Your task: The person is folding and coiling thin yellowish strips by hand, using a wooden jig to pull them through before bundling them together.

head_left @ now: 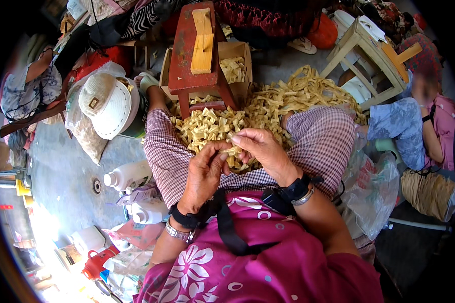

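Observation:
My left hand [207, 169] and my right hand [264, 150] meet above my lap, both closed in a pinch on a small folded yellow strip [231, 151]. The fingers partly hide the strip, and its material is hard to tell. Just beyond, between my legs, lies a heap of small folded yellow pieces [207, 129]. Long loose yellow strips [311, 91] spread from the heap toward the far right. Each of my wrists carries a dark strap and a metal band.
A red wooden stool [182, 70] stands past the heap, bearing an angled wooden block [202, 50]. Behind it sits a cardboard box [246, 50] with more pieces. White hats [106, 106] and plastic jugs [131, 175] are at left; a pale stool [361, 55] and seated people at right.

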Demonstrator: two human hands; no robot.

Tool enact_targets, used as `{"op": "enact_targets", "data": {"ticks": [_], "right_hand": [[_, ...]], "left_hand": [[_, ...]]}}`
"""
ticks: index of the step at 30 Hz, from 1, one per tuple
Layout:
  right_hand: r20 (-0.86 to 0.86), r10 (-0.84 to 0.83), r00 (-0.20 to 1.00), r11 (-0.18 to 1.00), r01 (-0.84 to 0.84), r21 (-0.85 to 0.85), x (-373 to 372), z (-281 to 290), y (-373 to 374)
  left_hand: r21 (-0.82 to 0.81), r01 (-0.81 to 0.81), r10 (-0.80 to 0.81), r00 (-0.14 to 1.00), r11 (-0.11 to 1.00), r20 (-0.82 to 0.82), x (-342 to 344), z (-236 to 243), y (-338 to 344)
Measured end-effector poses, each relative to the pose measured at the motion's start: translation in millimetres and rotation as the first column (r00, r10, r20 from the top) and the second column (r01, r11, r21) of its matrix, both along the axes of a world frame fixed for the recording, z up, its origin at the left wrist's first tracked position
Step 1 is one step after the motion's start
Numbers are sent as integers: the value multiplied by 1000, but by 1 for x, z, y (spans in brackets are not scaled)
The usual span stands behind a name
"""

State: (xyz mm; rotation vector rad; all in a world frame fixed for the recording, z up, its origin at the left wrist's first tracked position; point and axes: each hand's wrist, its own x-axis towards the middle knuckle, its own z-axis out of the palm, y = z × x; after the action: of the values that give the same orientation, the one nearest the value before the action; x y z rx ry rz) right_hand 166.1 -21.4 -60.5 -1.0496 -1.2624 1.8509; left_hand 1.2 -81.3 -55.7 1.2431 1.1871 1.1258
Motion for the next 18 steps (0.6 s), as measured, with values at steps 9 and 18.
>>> {"op": "enact_targets", "data": {"ticks": [9,18], "right_hand": [[-201,-272,941,962,271,-31,-2,-23,-1],[-359,-292,887,954,298,-39,1,-18,0]], "left_hand": [[-274,224,-170,963,935,207,-3,15,2],[-228,186,-163,980,956,117,-4,19,-4]]}}
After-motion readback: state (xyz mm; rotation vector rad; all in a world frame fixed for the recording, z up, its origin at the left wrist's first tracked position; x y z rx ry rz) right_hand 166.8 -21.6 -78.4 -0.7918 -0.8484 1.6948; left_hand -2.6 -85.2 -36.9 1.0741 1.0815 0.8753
